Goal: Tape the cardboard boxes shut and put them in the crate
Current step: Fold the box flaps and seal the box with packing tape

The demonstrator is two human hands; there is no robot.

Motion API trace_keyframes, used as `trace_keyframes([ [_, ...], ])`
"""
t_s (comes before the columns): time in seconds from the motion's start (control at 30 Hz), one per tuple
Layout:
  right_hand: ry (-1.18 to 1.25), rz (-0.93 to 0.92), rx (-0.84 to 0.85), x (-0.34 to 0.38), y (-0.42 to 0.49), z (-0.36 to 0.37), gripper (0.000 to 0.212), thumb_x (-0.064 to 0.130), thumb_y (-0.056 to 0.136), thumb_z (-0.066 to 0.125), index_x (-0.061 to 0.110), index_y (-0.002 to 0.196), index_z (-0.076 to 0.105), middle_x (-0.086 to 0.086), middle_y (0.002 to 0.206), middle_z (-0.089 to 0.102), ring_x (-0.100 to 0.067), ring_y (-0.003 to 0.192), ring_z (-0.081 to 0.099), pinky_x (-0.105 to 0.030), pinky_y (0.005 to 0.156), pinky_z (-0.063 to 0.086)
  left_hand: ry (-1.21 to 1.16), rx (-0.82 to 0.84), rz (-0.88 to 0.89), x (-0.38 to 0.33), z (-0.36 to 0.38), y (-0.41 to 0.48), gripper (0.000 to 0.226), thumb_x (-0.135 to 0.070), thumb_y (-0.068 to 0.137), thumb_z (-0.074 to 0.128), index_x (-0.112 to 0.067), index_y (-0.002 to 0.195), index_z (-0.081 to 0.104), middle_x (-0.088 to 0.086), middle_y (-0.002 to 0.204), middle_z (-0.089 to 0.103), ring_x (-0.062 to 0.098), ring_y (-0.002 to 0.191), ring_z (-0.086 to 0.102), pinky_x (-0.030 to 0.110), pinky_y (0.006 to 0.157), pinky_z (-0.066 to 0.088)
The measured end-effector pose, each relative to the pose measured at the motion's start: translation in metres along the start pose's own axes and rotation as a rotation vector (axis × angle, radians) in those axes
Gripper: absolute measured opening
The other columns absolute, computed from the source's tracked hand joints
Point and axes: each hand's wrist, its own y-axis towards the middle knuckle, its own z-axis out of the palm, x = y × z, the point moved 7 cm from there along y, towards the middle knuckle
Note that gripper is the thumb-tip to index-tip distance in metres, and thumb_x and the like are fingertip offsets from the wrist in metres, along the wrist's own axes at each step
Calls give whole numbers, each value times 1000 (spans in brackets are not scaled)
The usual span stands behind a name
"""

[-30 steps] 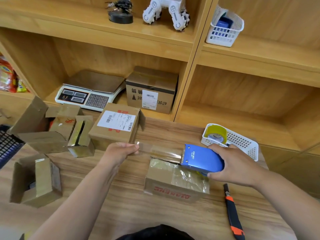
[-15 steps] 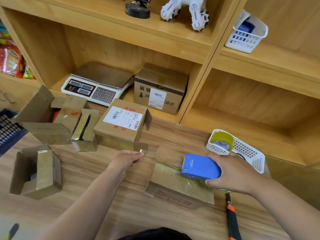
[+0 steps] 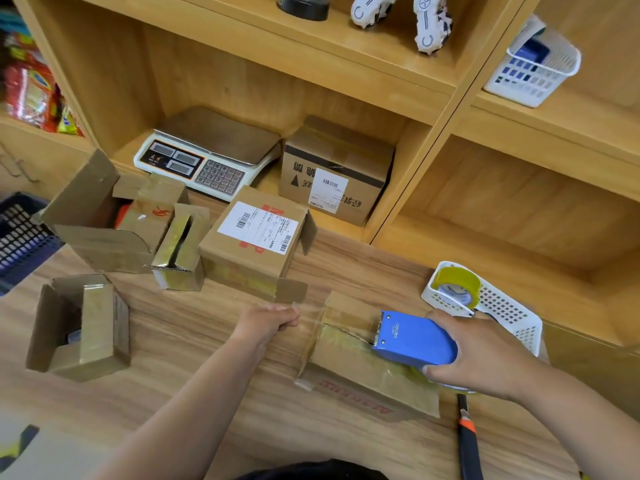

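Cardboard box (image 3: 360,375) lies on your wood-grain desk (image 3: 194,341), before wooden shelving (image 3: 450,98) that holds a scale (image 3: 207,161); a blue crate (image 3: 20,230) sits at the far left. Your right hand (image 3: 485,358) grips the blue tape dispenser (image 3: 412,341) atop the box; your left hand (image 3: 266,323), fingers curled, pinches the clear tape end (image 3: 308,311) just beside it.

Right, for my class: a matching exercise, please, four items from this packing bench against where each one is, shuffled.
1 tape dispenser
2 utility knife
3 digital scale
4 yellow tape roll

A in the white basket
B on the shelf
C in the right hand
D flat on the table

Pairs: 1-C, 2-D, 3-B, 4-A
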Motion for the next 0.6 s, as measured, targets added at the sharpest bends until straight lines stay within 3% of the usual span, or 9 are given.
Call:
trace_keyframes([
  [0.13,-9,6,4,-1,1,3,53,73,54,50,52,101,37,19,87,57,-7,83,49,-17,60,36,2,-20,-5,5,0,2,22,-15,79,75,-12,60,64,-8,50,63,6,52,47,12,48,35],
  [0.3,-20,4,-15,-2,1,3,55,75,54,50,52,102,37,20,86,57,-4,79,49,-15,59,37,20,-48,-22,5,-3,5,15,-17,78,75,-10,67,68,-8,53,65,7,57,48,19,56,35],
  [0.43,-19,0,-30,-2,1,2,53,75,54,52,53,99,36,22,83,55,-5,79,50,-16,60,37,66,-56,-16,12,5,6,24,-13,78,74,-10,57,64,-3,57,64,10,55,47,21,61,40],
  [0.6,-26,0,-47,0,0,1,53,75,54,52,52,99,36,22,80,54,-5,77,49,-16,58,36,157,-67,-26,26,20,5,26,-19,78,75,-15,56,63,-8,56,66,13,64,56,27,79,45],
])
